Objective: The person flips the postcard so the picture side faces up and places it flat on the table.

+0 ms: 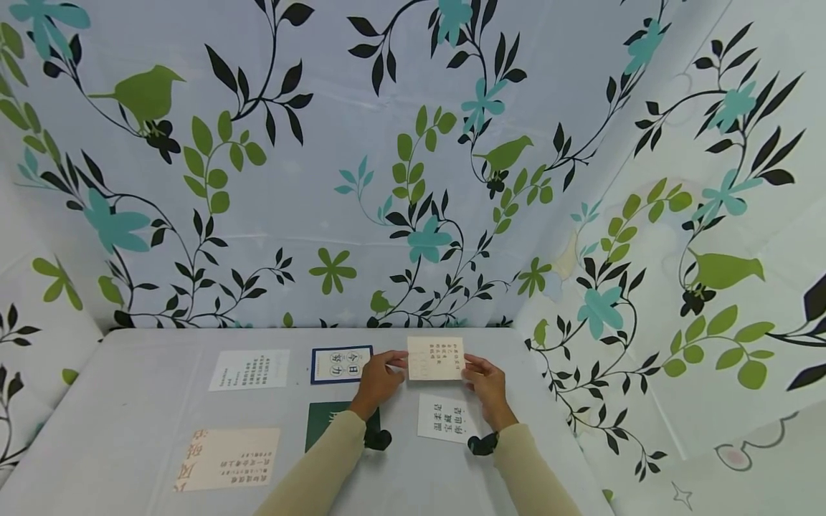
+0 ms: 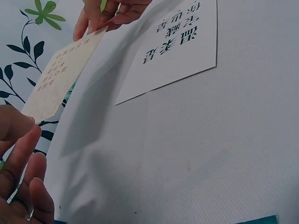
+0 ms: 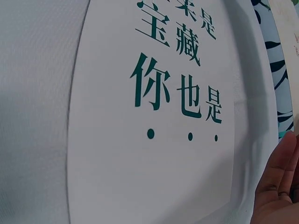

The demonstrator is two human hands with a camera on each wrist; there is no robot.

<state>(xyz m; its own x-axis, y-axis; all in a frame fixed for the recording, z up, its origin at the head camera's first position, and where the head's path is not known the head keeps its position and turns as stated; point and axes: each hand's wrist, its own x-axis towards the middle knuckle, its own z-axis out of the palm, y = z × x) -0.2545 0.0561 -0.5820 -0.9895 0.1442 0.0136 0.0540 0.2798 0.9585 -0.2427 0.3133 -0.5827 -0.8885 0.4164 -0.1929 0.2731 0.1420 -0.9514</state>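
A cream card (image 1: pixel 435 358) with brown printed characters is held up off the table between both hands. My left hand (image 1: pixel 377 383) pinches its left edge between thumb and fingers. On the opposite edge, my right hand (image 1: pixel 488 390) grips the card; the right wrist view catches only part of those fingers (image 3: pixel 280 172). Beneath and nearer to me lies a white card (image 1: pixel 445 421) with dark green characters, flat on the table. In the left wrist view, the cream card (image 2: pixel 63 77) is tilted and apart from the tabletop, where a shadow falls.
A blue-bordered card (image 1: pixel 323 378) and a dark green card (image 1: pixel 317 423), partly covered by the left arm, lie beside the left hand. Further left are a white card (image 1: pixel 235 376) and a pale peach card (image 1: pixel 226 459). Leaf-patterned cloth (image 1: pixel 387 251) hangs behind the white table (image 1: pixel 129 416).
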